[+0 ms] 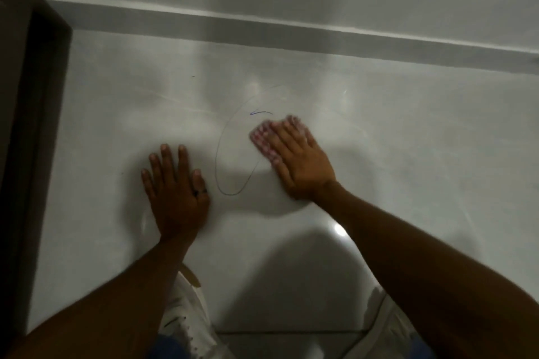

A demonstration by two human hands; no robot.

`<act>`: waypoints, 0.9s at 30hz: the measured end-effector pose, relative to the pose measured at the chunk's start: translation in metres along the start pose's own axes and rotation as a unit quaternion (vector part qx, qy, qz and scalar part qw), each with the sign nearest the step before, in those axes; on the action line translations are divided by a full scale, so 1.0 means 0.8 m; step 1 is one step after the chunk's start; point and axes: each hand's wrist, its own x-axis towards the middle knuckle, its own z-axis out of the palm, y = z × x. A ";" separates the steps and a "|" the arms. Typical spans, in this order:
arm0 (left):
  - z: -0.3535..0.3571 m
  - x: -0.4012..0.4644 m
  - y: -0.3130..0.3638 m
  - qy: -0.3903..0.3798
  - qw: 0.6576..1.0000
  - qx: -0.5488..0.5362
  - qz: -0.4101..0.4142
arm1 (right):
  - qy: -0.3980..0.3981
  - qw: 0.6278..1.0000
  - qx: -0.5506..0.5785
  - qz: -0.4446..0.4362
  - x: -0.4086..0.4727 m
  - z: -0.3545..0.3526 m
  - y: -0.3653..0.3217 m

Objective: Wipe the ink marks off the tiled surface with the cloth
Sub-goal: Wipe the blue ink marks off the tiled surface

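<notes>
On tiled surface (116, 125), right hand (300, 160) fingers flat on blurred, half-hidden cloth (260, 140), left hand (175, 183) splayed, ink marks (261, 112) faint

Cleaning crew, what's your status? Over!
Right hand presses pink cloth. Left hand flat on tiled surface. Ink loop, blue squiggle unwiped. Nothing blocking.

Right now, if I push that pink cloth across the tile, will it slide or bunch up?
Probably floppy: the cloth lies flat and thin under the right hand. It likely glides easily, since the tiled surface looks glossy. Unpressed edges may fold.
</notes>
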 end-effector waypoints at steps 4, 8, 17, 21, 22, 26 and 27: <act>0.000 0.002 0.000 0.004 1.000 0.009 -0.002 | 0.041 0.991 0.045 0.122 0.083 -0.026 0.008; -0.002 0.001 0.002 0.012 1.000 0.016 0.003 | 0.037 0.969 0.084 0.230 0.152 -0.035 0.002; -0.001 0.002 -0.001 0.000 1.000 0.026 0.004 | 0.026 0.995 0.069 0.073 0.106 -0.005 -0.068; -0.002 0.001 0.000 0.002 1.000 0.028 0.005 | 0.030 0.998 0.061 0.010 0.068 0.018 -0.105; -0.002 0.001 -0.001 0.000 1.000 0.028 0.005 | 0.040 0.997 0.071 0.004 0.058 0.022 -0.113; -0.001 0.002 -0.006 -0.017 0.999 0.028 0.013 | 0.048 0.993 0.099 -0.028 0.001 0.043 -0.144; -0.001 0.002 -0.007 -0.022 0.999 0.024 0.013 | 0.046 0.993 0.103 -0.039 -0.018 0.049 -0.152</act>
